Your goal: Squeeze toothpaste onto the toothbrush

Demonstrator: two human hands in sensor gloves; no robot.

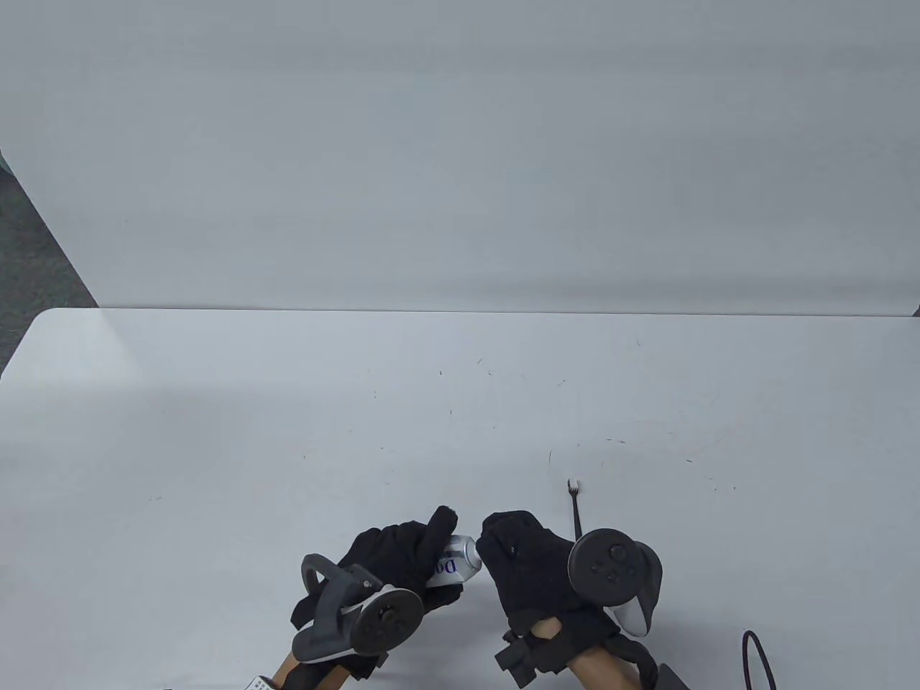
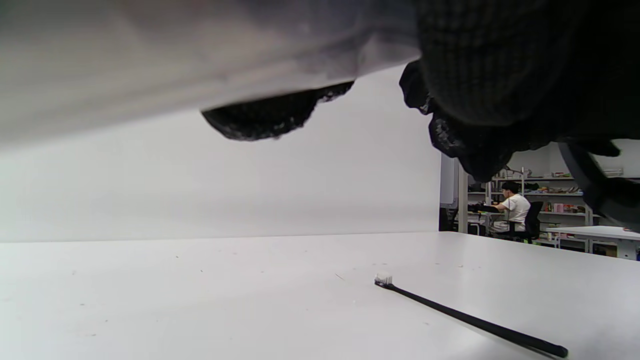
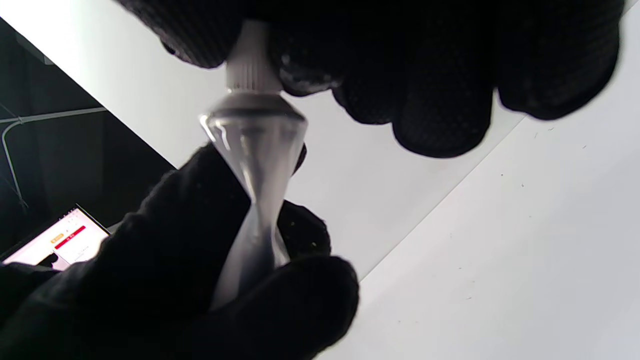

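Observation:
My left hand (image 1: 402, 557) grips a white toothpaste tube (image 1: 454, 562) near the table's front edge. My right hand (image 1: 528, 568) pinches the tube's white ribbed cap (image 3: 248, 62). In the right wrist view the tube's shoulder (image 3: 255, 130) hangs below the cap, with my left hand (image 3: 165, 280) around the body. A black toothbrush (image 1: 574, 507) with white bristles lies on the table just beyond my right hand. It also shows in the left wrist view (image 2: 470, 320), lying flat and untouched.
The white table (image 1: 287, 431) ends at a white backdrop wall (image 1: 460, 144). A black cable (image 1: 755, 654) loops at the front right corner. A screen (image 3: 55, 240) glows at the left of the right wrist view.

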